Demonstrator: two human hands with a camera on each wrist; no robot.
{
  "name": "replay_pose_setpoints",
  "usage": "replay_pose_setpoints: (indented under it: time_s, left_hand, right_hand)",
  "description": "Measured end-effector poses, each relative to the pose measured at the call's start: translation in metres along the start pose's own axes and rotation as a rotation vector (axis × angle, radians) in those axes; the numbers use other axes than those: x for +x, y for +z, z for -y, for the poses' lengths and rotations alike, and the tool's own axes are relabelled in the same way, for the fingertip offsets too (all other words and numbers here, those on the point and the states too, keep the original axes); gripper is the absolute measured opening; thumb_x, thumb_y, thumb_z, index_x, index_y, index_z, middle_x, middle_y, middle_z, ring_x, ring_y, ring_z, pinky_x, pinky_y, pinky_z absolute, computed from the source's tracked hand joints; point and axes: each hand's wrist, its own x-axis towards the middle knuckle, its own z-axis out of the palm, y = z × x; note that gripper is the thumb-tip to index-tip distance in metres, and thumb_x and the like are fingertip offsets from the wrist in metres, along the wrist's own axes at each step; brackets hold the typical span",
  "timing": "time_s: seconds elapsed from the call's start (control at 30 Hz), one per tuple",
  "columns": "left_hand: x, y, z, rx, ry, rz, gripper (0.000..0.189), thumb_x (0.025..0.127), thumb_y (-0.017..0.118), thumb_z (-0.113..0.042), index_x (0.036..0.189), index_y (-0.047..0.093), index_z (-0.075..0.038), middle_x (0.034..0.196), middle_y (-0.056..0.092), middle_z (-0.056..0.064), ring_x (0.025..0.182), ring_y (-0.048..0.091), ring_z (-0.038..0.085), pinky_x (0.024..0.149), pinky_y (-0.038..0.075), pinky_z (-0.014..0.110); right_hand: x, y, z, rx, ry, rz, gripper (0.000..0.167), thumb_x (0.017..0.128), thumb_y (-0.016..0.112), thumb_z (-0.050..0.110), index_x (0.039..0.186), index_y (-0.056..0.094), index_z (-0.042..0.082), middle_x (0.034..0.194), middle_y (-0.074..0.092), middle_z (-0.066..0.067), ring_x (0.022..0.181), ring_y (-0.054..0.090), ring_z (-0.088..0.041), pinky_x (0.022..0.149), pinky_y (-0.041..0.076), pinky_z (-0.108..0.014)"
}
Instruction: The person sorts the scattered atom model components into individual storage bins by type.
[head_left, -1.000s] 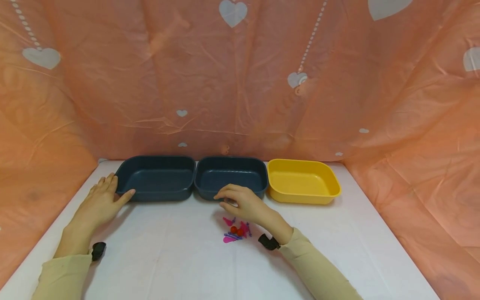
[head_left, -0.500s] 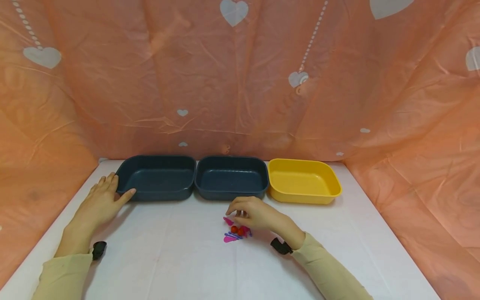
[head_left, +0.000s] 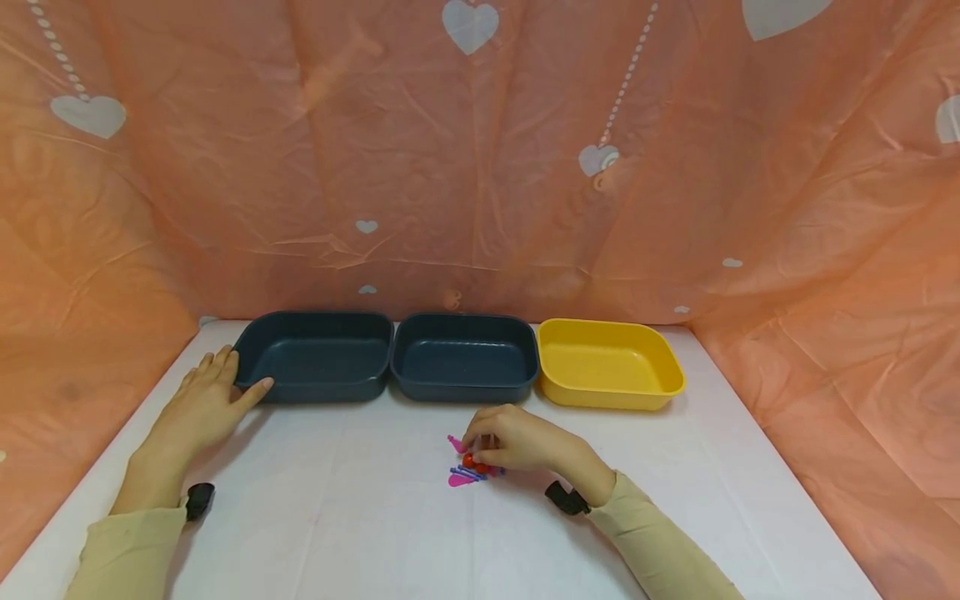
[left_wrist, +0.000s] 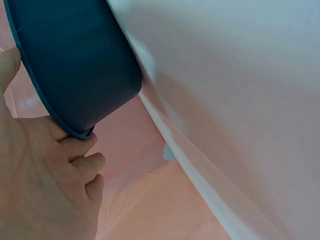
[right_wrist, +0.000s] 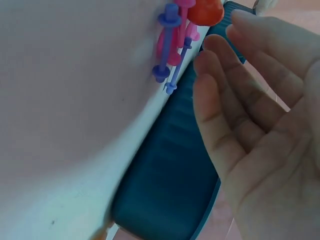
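The left hand (head_left: 198, 404) is resting with extended fingers against the bin (head_left: 315, 392) at frame left, while the right hand (head_left: 517, 437), loosely curved and gripping nothing, is hovering at the red balls (head_left: 468, 460), lower centre, where off-centre fingertip contact could be causing rolling.

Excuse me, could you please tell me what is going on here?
A person is working at a white table. The right grip is at a small pile of red balls, pink pieces and purple rods; whether it touches any is unclear. The left grip rests against the left end of the left dark tray. Beside that tray stand the middle dark tray and the yellow tray, all in a row beyond the pile.
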Motion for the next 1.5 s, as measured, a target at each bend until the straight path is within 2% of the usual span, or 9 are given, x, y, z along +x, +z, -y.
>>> replay_pose_setpoints:
  time_s: [0.27, 0.57, 0.97, 1.1, 1.37, 1.5]
  left_hand:
    - [0.000, 0.000, 0.001, -0.004, 0.004, 0.004, 0.098, 0.109, 0.038, -0.058, 0.153, 0.010, 0.025, 0.159, 0.009, 0.047, 0.149, 0.005, 0.064, 0.122, 0.003, 0.071]
    - [0.000, 0.000, 0.002, -0.011, 0.000, 0.012, 0.098, 0.109, 0.037, -0.058, 0.153, 0.010, 0.024, 0.159, 0.008, 0.047, 0.149, 0.003, 0.064, 0.122, 0.001, 0.071]
    - [-0.001, -0.002, 0.000, -0.013, -0.003, 0.015, 0.098, 0.109, 0.037, -0.059, 0.153, 0.009, 0.024, 0.160, 0.008, 0.047, 0.149, 0.003, 0.063, 0.122, 0.001, 0.070]
    - [-0.001, -0.002, -0.001, -0.015, -0.002, 0.015, 0.098, 0.109, 0.037, -0.059, 0.153, 0.009, 0.024, 0.159, 0.008, 0.047, 0.149, 0.003, 0.063, 0.122, 0.001, 0.070]
    - [-0.002, -0.002, -0.002, -0.017, -0.004, 0.016, 0.098, 0.109, 0.038, -0.058, 0.153, 0.009, 0.024, 0.159, 0.008, 0.047, 0.149, 0.004, 0.063, 0.122, 0.002, 0.070]
    - [-0.002, -0.002, -0.002, -0.017, -0.006, 0.017, 0.098, 0.109, 0.038, -0.058, 0.153, 0.009, 0.024, 0.159, 0.008, 0.047, 0.149, 0.003, 0.063, 0.122, 0.001, 0.070]
  right_hand:
    - [0.001, 0.001, 0.001, -0.022, 0.003, 0.010, 0.013, 0.094, 0.078, 0.010, 0.107, 0.079, 0.009, 0.099, 0.072, 0.000, 0.082, 0.061, 0.000, 0.077, 0.054, -0.014]
    - [0.002, 0.003, 0.000, 0.005, 0.027, 0.034, 0.014, 0.094, 0.079, 0.012, 0.107, 0.080, 0.011, 0.095, 0.071, 0.005, 0.079, 0.061, 0.003, 0.072, 0.054, -0.013]
    - [0.003, 0.008, 0.003, -0.031, 0.027, 0.018, 0.011, 0.093, 0.080, 0.015, 0.104, 0.079, 0.011, 0.093, 0.071, 0.005, 0.080, 0.061, -0.005, 0.075, 0.052, -0.014]
    - [0.003, 0.009, 0.002, -0.029, 0.031, 0.018, 0.011, 0.093, 0.080, 0.015, 0.103, 0.079, 0.012, 0.092, 0.069, 0.008, 0.080, 0.060, -0.003, 0.075, 0.052, -0.014]
    - [0.002, 0.007, 0.003, 0.012, 0.061, -0.018, 0.012, 0.095, 0.079, 0.017, 0.106, 0.078, 0.013, 0.094, 0.069, 0.009, 0.080, 0.058, 0.000, 0.073, 0.054, -0.015]
    - [0.002, 0.006, 0.003, 0.032, 0.043, -0.066, 0.016, 0.094, 0.080, 0.017, 0.109, 0.077, 0.011, 0.099, 0.071, 0.005, 0.082, 0.059, -0.003, 0.074, 0.055, -0.016]
